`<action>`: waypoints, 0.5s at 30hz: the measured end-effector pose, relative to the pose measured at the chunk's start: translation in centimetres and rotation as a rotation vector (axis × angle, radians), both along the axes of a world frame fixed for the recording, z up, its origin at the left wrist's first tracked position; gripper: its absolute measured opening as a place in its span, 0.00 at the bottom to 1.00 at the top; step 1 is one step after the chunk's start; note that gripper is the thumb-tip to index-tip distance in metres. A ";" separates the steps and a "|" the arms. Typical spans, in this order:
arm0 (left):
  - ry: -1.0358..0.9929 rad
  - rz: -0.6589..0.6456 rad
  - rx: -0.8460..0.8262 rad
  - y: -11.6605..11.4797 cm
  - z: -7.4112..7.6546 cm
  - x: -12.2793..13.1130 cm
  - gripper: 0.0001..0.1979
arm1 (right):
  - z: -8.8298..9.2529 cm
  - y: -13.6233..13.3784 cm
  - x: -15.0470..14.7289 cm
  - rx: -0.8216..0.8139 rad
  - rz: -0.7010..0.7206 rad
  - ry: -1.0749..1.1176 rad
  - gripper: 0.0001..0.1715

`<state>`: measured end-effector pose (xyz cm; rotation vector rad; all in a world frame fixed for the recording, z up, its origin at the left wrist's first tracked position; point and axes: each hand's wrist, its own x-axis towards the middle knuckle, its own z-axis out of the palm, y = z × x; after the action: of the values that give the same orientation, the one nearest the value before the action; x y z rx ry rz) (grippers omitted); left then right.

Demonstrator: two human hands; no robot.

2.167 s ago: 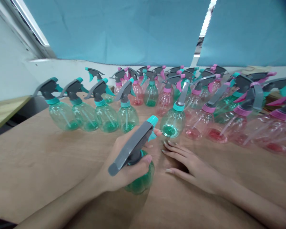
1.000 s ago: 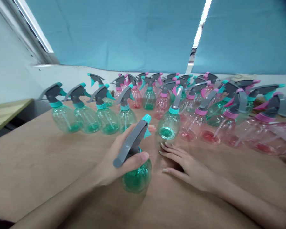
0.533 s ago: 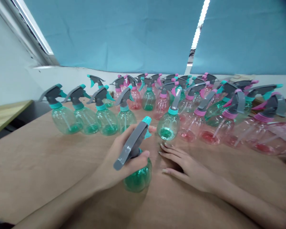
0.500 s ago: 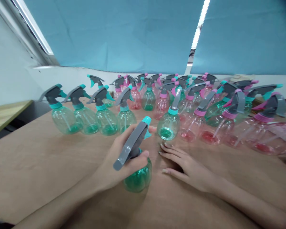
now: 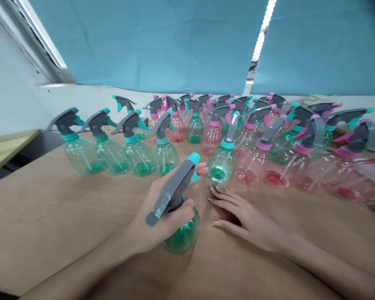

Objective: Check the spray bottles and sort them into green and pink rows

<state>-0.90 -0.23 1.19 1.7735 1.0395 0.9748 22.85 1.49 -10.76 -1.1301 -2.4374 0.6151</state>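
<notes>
My left hand [image 5: 162, 212] is wrapped round the neck of a green spray bottle [image 5: 183, 235] with a grey head and turquoise nozzle, near the front middle of the table. Some of its fingers reach past the trigger. Just right of that bottle, my right hand [image 5: 245, 216] rests on the tabletop with its fingers spread, holding nothing. Beyond its fingertips stands another green spray bottle [image 5: 220, 168], apart from the hand. Four more green bottles, the nearest being one with a turquoise collar [image 5: 165, 156], stand in a row behind and left of my left hand.
Several pink spray bottles [image 5: 276, 171] crowd the right side and back of the brown table [image 5: 65, 216], mixed with green ones. A light wooden surface [image 5: 11, 148] lies at the far left. Behind the bottles hangs a blue sheet [image 5: 159, 46].
The fingers of my left hand beyond the trigger have lifted and show more. The held bottle has barely shifted. My right hand has stayed in place, and the view has moved slightly.
</notes>
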 end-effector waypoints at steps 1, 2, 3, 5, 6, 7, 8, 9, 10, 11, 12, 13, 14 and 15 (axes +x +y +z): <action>0.004 -0.001 -0.013 0.1 -0.1 0.0 0.28 | 0.0 0.0 0.0 0.000 0.001 0.001 0.34; 0.005 -0.001 -0.018 0.1 -0.1 -0.1 0.28 | 0.0 0.0 0.0 0.000 0.002 0.001 0.34; 0.006 -0.002 -0.021 0.1 -0.1 -0.1 0.28 | 0.0 0.0 0.0 0.000 0.005 0.002 0.34; -0.006 -0.007 -0.023 0.1 -0.1 -0.2 0.29 | 0.0 0.0 0.0 0.002 0.008 0.005 0.34; -0.013 -0.010 -0.022 0.1 -0.1 -0.2 0.29 | 0.0 0.0 0.0 0.001 0.009 0.007 0.34; -0.020 -0.015 -0.019 0.1 -0.1 -0.2 0.29 | 0.0 0.0 0.0 0.000 0.010 0.007 0.34; -0.025 -0.019 -0.014 0.1 -0.1 -0.2 0.28 | 0.0 0.0 0.0 -0.001 0.010 0.004 0.34; -0.026 -0.023 -0.008 0.1 -0.1 -0.2 0.28 | 0.1 0.0 0.0 -0.003 0.009 -0.003 0.34; -0.024 -0.026 -0.003 0.1 -0.1 -0.3 0.28 | 0.1 0.0 0.0 -0.005 0.006 -0.012 0.35; -0.021 -0.027 0.001 0.1 -0.1 -0.3 0.28 | 0.2 0.0 0.0 -0.007 0.005 -0.024 0.35; -0.019 -0.029 0.002 0.1 -0.1 -0.3 0.28 | 0.2 0.1 0.0 -0.010 0.006 -0.034 0.35; -0.016 -0.028 0.003 0.1 -0.1 -0.3 0.27 | 0.3 0.1 -0.1 -0.011 0.009 -0.043 0.35; -0.013 -0.027 0.004 0.1 0.0 -0.3 0.27 | 0.3 0.1 -0.1 -0.012 0.013 -0.047 0.35; -0.001 -0.025 0.008 0.1 0.0 -0.3 0.26 | 0.3 0.1 -0.1 -0.013 0.016 -0.046 0.35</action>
<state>-1.19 -0.09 1.19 1.7881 1.0122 0.9659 22.79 1.58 -10.44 -1.1430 -2.4870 0.6166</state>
